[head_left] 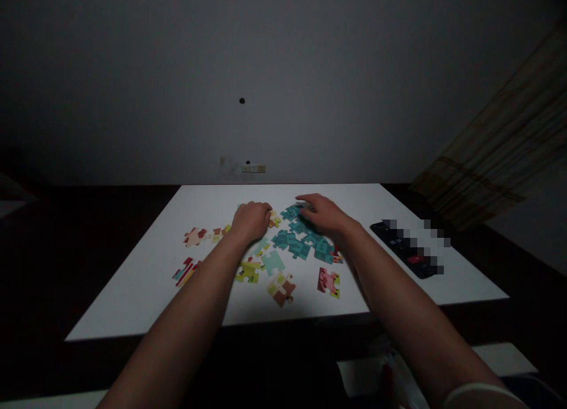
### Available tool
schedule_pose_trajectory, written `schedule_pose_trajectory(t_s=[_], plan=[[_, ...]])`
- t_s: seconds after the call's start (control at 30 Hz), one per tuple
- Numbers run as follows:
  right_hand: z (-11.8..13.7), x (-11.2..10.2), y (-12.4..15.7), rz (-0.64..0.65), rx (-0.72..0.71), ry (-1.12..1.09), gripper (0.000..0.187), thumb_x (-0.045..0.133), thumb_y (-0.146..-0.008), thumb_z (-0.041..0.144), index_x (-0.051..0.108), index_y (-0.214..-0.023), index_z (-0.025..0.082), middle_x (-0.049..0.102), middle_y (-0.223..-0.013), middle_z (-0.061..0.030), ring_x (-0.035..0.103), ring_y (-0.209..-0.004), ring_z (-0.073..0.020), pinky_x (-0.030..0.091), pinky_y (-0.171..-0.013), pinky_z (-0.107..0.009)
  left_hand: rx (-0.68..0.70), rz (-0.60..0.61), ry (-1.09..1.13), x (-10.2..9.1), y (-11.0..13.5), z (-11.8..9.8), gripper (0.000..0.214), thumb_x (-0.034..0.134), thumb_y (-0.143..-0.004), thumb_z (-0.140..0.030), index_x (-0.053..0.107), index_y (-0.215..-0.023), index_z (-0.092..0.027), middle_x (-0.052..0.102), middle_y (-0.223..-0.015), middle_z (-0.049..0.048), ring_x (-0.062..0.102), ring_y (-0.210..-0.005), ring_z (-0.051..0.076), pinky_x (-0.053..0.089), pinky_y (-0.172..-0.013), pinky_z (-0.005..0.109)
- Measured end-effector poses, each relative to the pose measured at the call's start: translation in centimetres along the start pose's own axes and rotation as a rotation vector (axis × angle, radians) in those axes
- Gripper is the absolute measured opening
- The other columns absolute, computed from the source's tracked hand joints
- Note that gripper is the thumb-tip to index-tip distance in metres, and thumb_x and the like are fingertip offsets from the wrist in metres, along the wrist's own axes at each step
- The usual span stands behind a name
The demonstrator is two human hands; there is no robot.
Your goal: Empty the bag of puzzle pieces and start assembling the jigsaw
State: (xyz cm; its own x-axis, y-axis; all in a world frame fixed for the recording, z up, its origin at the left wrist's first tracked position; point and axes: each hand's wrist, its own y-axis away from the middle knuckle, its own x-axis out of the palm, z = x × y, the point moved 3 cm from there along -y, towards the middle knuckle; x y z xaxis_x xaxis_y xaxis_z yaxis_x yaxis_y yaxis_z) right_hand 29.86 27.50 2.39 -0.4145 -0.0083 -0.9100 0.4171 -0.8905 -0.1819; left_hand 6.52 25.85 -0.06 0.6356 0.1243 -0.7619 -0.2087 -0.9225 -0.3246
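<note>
Over the far middle of the white table (146, 291), my left hand (251, 222) is closed with its fingers curled down; whatever they hold, if anything, is hidden. A yellow and brown puzzle piece (275, 219) lies right beside its fingertips. My right hand (325, 213) reaches over a cluster of teal puzzle pieces (297, 246), index finger stretched out and thumb apart, just above or touching the farthest ones. Nearer me lie a pale mint piece (272, 262), a brown and yellow piece (281, 288) and a pink pig-face piece (329, 282).
More loose pieces lie to the left, among them a peach piece (195, 236) and a striped red one (186, 271), partly behind my left forearm. A dark flat packet (401, 248), partly blurred out, lies on the right. A wall stands behind; a patterned curtain (482, 161) hangs right.
</note>
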Motion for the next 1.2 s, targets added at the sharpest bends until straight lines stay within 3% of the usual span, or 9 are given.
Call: schedule_pose_trajectory(t_s=[0.1, 0.23, 0.37, 0.5, 0.63, 0.77, 0.93, 1.0, 1.2], plan=[[1.4, 2.0, -0.7, 0.111, -0.092, -0.021, 0.054, 0.061, -0.085, 0.024, 0.052, -0.138, 0.03, 0.05, -0.146, -0.0022, 0.044, -0.135, -0.0237, 0.032, -0.114, -0.042, 0.015, 0.008, -0.018, 0.2, 0.1, 0.1, 0.016, 0.058, -0.086, -0.03, 0.073, -0.086, -0.024, 0.067, -0.091, 0.014, 0.056, -0.099, 0.037, 0.032, -0.098, 0.055], [1.0, 2.6, -1.1, 0.112, -0.145, -0.003, 0.049, 0.063, -0.084, 0.024, 0.057, -0.133, 0.027, 0.055, -0.14, -0.0057, 0.049, -0.131, -0.0257, 0.035, -0.112, -0.042, 0.061, 0.001, -0.126, 0.3, 0.3, -0.5, 0.018, 0.055, -0.087, -0.029, 0.073, -0.088, -0.024, 0.065, -0.096, 0.0144, 0.055, -0.101, 0.036, 0.035, -0.096, 0.053], [0.1, 2.1, -1.2, 0.079, -0.107, -0.039, 0.052, 0.073, -0.077, 0.029, 0.06, -0.128, 0.026, 0.061, -0.131, -0.008, 0.054, -0.123, -0.0272, 0.04, -0.108, -0.042, 0.126, 0.006, -0.24, 0.5, 0.4, -1.7, 0.026, 0.049, -0.091, -0.029, 0.07, -0.105, -0.024, 0.064, -0.106, 0.0145, 0.053, -0.106, 0.035, 0.038, -0.094, 0.051], [-0.8, 1.5, -1.3, 0.02, -0.07, -0.149, 0.055, 0.08, -0.07, 0.026, 0.063, -0.123, 0.026, 0.065, -0.122, -0.0081, 0.06, -0.111, -0.0264, 0.047, -0.099, -0.041, 0.246, 0.086, -0.318, 1.5, 0.5, -3.3, 0.035, 0.046, -0.093, -0.032, 0.061, -0.125, -0.025, 0.063, -0.121, 0.0099, 0.052, -0.113, 0.03, 0.04, -0.098, 0.045], [-1.8, 0.4, -1.1, -0.058, -0.051, -0.328, 0.048, 0.08, -0.069, 0.023, 0.067, -0.115, 0.026, 0.069, -0.11, -0.005, 0.064, -0.098, -0.0236, 0.052, -0.09, -0.038, 0.35, 0.191, -0.35, 2.7, 0.6, -4.4, 0.038, 0.043, -0.095, -0.033, 0.057, -0.13, -0.025, 0.058, -0.134, 0.0067, 0.051, -0.12, 0.026, 0.04, -0.103, 0.04], [-3.0, -0.7, -0.6, -0.142, 0.013, -0.408, 0.056, 0.082, -0.066, 0.023, 0.065, -0.12, 0.025, 0.069, -0.101, -0.005, 0.065, -0.089, -0.0236, 0.055, -0.083, -0.038, 0.345, 0.235, -0.35, 3.0, 0.6, -4.6, 0.032, 0.043, -0.095, -0.032, 0.064, -0.118, -0.025, 0.064, -0.124, 0.0067, 0.056, -0.114, 0.024, 0.041, -0.102, 0.039], [-4.2, -1.3, -0.5, -0.506, 0.157, -0.349, 0.068, 0.079, -0.069, 0.025, 0.056, -0.133, 0.024, 0.068, -0.108, -0.008, 0.065, -0.098, -0.0258, 0.054, -0.087, -0.04, 0.269, 0.221, -0.317, 2.8, 0.6, -4.7, 0.032, 0.052, -0.089, -0.033, 0.063, -0.118, -0.023, 0.065, -0.118, 0.0086, 0.058, -0.109, 0.025, 0.044, -0.099, 0.039], [-4.1, -0.9, -0.8, -0.568, 0.141, -0.279, 0.063, 0.076, -0.072, 0.023, 0.057, -0.132, 0.025, 0.068, -0.111, -0.0074, 0.064, -0.101, -0.025, 0.052, -0.092, -0.04, 0.258, 0.229, -0.291, 2.8, 0.7, -4.8, 0.036, 0.055, -0.087, -0.031, 0.06, -0.122, -0.023, 0.065, -0.119, 0.0086, 0.058, -0.11, 0.025, 0.045, -0.098, 0.039], [-2.1, 0.3, -1.6, -0.335, -0.06, -0.092, 0.025, 0.068, -0.078, 0.02, 0.071, -0.103, 0.026, 0.072, -0.106, -0.0039, 0.066, -0.099, -0.0222, 0.049, -0.092, -0.035, 0.269, 0.263, -0.268, 2.5, 1.1, -5.6, 0.037, 0.052, -0.086, -0.027, 0.061, -0.122, -0.025, 0.065, -0.115, 0.0086, 0.057, -0.108, 0.024, 0.046, -0.095, 0.037]])
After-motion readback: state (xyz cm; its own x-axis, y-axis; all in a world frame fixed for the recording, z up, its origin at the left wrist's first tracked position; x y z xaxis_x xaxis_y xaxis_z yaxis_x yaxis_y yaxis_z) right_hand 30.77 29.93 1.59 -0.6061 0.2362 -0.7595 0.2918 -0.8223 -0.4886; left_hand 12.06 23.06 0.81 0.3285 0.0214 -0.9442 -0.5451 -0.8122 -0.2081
